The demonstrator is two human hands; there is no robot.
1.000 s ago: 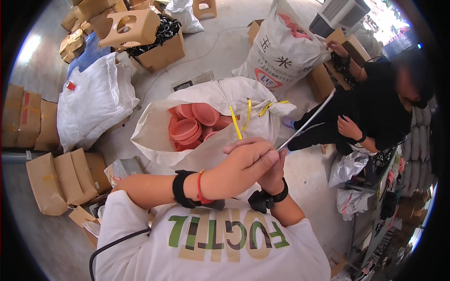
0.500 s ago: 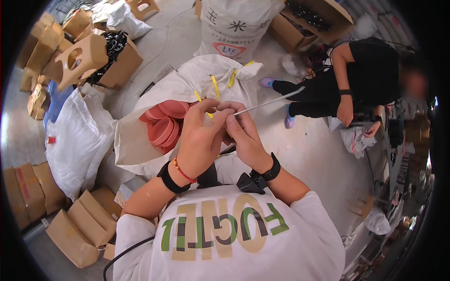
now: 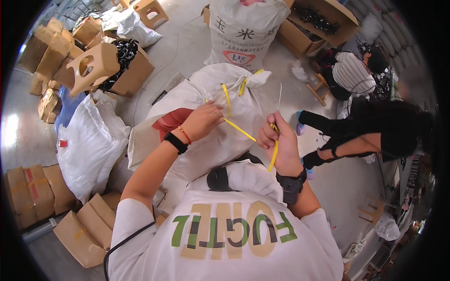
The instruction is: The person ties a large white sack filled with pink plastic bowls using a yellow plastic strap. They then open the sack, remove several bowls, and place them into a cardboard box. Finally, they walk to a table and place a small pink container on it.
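In front of me lies a bulging white woven sack [image 3: 187, 157], partly laced along its top with yellow strap. Red curved pieces [image 3: 169, 122] show in its open side beside my left wrist. My left hand [image 3: 205, 122] is closed on the sack's edge, fingers bent over the fabric. To the right, my right hand [image 3: 283, 143] is raised, closed round the yellow strap [image 3: 241, 129] and a long thin metal needle [image 3: 280, 96] that points up. The strap runs taut from the sack near my left fingertips to my right fist, and its loose end hangs below.
Another full white sack [image 3: 241, 35] stands beyond. Cardboard boxes of black parts [image 3: 318, 18] are behind it. At left are a tan stool [image 3: 93, 68], a white bag [image 3: 89, 145] and cartons [image 3: 86, 229]. People are at the right, one in black [image 3: 389, 131].
My hands were together over the sack with the needle; now they are apart. The right hand has moved right, drawing out yellow strap. The left hand has come down onto the sack's edge.
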